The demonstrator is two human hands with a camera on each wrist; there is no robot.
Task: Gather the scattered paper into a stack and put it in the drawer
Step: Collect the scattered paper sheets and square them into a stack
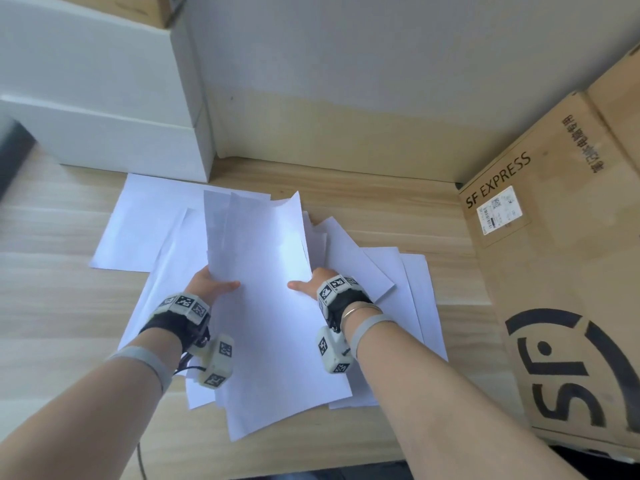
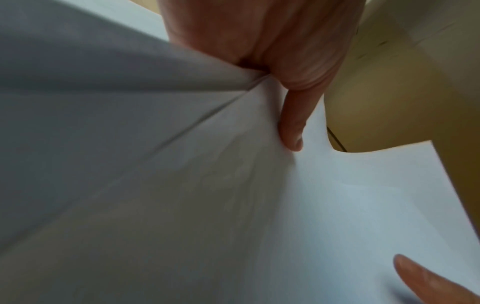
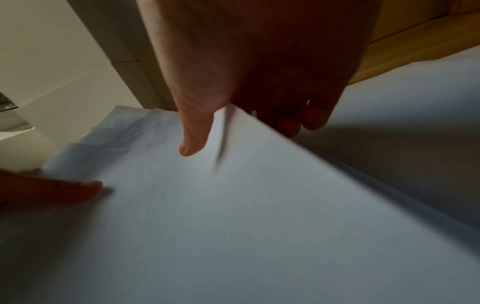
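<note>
Several white paper sheets (image 1: 266, 271) are lifted as a loose bundle above the wooden desk (image 1: 52, 306), their far edges uneven and curling up. My left hand (image 1: 211, 284) grips the bundle's left edge, thumb on top and fingers underneath. My right hand (image 1: 313, 280) grips the right edge the same way. In the left wrist view my thumb (image 2: 292, 125) presses on the top sheet (image 2: 233, 205). In the right wrist view my thumb (image 3: 193, 135) lies on the paper (image 3: 233, 226) and the fingers (image 3: 311, 119) curl below it. More sheets (image 1: 408, 285) lie spread underneath. No drawer shows.
A large SF Express cardboard box (image 1: 561, 271) stands on the desk at the right. White boxes (image 1: 104, 109) are stacked at the back left against the wall. One sheet (image 1: 138, 223) lies flat at the far left of the pile.
</note>
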